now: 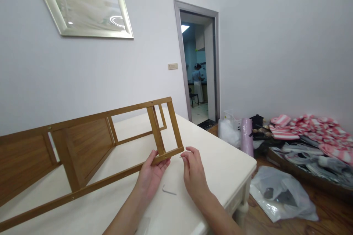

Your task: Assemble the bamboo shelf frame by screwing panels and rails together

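A brown wooden frame (158,130), built of rails and panels like a small shelf unit, lies tilted across the white table. My left hand (153,170) wraps round its lower rail near the right end, thumb on top and fingers beneath. Just right of that end, my right hand (194,170) pinches a tiny, pale metallic piece, perhaps a screw, too small to make out for sure. That hand is apart from the wood. A hex key (169,191) lies on the tabletop between my forearms. Small holes and fittings dot the rails.
The white table (217,165) ends at a corner on the right. Beyond it on the floor are a plastic bag (281,194), a pink roll (247,137) and striped cloth items (311,128). A person (197,80) stands past the doorway.
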### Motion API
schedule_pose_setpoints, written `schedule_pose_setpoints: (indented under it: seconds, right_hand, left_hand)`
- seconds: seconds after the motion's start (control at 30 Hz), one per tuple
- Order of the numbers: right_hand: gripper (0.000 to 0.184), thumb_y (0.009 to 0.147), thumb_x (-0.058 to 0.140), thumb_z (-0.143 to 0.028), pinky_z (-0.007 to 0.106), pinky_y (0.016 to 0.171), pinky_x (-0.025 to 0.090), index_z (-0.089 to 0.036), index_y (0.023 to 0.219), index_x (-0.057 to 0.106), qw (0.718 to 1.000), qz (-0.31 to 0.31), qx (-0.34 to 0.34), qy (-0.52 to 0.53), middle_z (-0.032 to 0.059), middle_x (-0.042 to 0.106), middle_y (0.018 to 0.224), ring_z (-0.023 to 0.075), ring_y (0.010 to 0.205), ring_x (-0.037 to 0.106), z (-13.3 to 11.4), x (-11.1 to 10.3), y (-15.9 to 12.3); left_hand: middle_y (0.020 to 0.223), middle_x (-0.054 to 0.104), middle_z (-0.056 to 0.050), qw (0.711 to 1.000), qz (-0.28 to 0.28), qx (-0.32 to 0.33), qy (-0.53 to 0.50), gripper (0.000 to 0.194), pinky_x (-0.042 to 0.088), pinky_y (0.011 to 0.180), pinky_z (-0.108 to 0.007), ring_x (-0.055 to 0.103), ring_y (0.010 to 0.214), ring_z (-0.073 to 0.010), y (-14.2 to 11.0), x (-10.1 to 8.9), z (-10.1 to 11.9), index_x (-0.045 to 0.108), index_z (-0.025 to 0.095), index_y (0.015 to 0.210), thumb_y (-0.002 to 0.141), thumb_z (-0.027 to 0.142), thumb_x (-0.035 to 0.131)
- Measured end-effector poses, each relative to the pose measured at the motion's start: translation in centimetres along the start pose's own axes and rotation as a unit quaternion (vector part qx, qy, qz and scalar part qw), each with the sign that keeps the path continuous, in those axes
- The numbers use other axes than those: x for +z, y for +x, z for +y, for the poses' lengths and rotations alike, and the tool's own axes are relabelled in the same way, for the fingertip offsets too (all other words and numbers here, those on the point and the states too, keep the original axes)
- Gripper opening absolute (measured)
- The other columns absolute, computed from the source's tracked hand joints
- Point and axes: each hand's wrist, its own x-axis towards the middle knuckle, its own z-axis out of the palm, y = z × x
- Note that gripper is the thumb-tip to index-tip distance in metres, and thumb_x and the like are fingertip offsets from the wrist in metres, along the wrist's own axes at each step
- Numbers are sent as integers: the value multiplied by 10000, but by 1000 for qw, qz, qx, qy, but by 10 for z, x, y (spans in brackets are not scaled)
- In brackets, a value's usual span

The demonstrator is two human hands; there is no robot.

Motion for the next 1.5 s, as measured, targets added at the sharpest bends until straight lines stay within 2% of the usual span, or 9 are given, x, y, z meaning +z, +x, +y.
schedule_pose_setpoints:
  seconds: [0.1, 0.3, 0.47, 0.73, 0.9, 1.0, 1.1, 1.3, 1.5]
  right_hand:
    - [201, 968, 400, -109, 350, 760, 533, -212, 976, 573, 996, 8, -79, -30, 58, 574, 897, 187, 848, 587, -7, -2, -5]
    - [228, 943, 453, -53, 343, 748, 542, -195, 1098, 539, 987, -11, -154, -48, 67, 603, 923, 188, 857, 588, -14, 1, -9]
    - [182, 930, 496, -41, 334, 739, 538, -188, 1032, 531, 983, 7, -176, -54, 60, 594, 882, 178, 838, 567, -14, 0, -9]
    - [184, 927, 488, -25, 331, 722, 533, -186, 1001, 537, 980, -12, -194, -52, 60, 585, 868, 178, 817, 561, -13, 2, -10]
    - [254, 932, 469, -31, 344, 733, 535, -171, 1137, 525, 978, -32, -200, -53, 76, 601, 908, 192, 845, 566, -14, 5, -9]
    - [356, 940, 443, -41, 357, 743, 540, -158, 1275, 479, 976, -42, -201, -65, 93, 600, 942, 201, 860, 560, -14, 5, -7]
    - [432, 953, 413, -67, 359, 705, 541, -157, 1375, 418, 973, -54, -205, -92, 93, 584, 924, 207, 829, 549, -15, 8, -3]
    - [495, 929, 394, -36, 370, 716, 550, -129, 1415, 389, 963, -30, -230, -135, 112, 580, 948, 221, 854, 547, -15, 24, 14]
    - [494, 927, 408, -32, 366, 726, 556, -114, 1414, 403, 955, 7, -247, -162, 117, 598, 940, 224, 876, 571, -7, 36, 18]
  left_hand:
    - [867, 752, -113, 1000, -13, 14, 11, 118, 584, 788, -381, 725, 798, -220, -4, 3, 5, 646, 143, 870, 910, 231, 578]
    - [893, 757, -127, 999, -31, 23, 38, 190, 579, 799, -386, 732, 848, -252, -10, 8, 12, 662, 141, 874, 925, 296, 565]
    - [871, 755, -124, 997, -47, 29, 52, 247, 580, 781, -370, 730, 804, -241, -12, 11, 15, 669, 145, 888, 921, 366, 565]
    - [850, 744, -116, 996, -55, 34, 59, 292, 583, 760, -366, 720, 777, -228, -12, 13, 17, 664, 147, 917, 921, 415, 549]
    - [868, 743, -111, 996, -52, 49, 59, 282, 584, 760, -370, 717, 781, -223, -11, 16, 22, 652, 177, 976, 918, 431, 546]
    - [872, 738, -99, 995, -74, 54, 48, 302, 583, 739, -346, 704, 757, -199, -11, 20, 26, 650, 203, 1058, 925, 446, 530]
    - [879, 729, -106, 993, -105, 42, 36, 321, 580, 748, -334, 693, 770, -193, -11, 21, 30, 669, 172, 1023, 928, 445, 527]
    - [936, 733, -114, 989, -137, 46, 25, 269, 571, 778, -332, 687, 804, -188, -10, 19, 30, 686, 147, 1033, 925, 360, 562]
    - [938, 753, -119, 990, -124, 54, 30, 227, 566, 757, -327, 699, 801, -196, -9, 19, 26, 703, 142, 1020, 907, 305, 593]
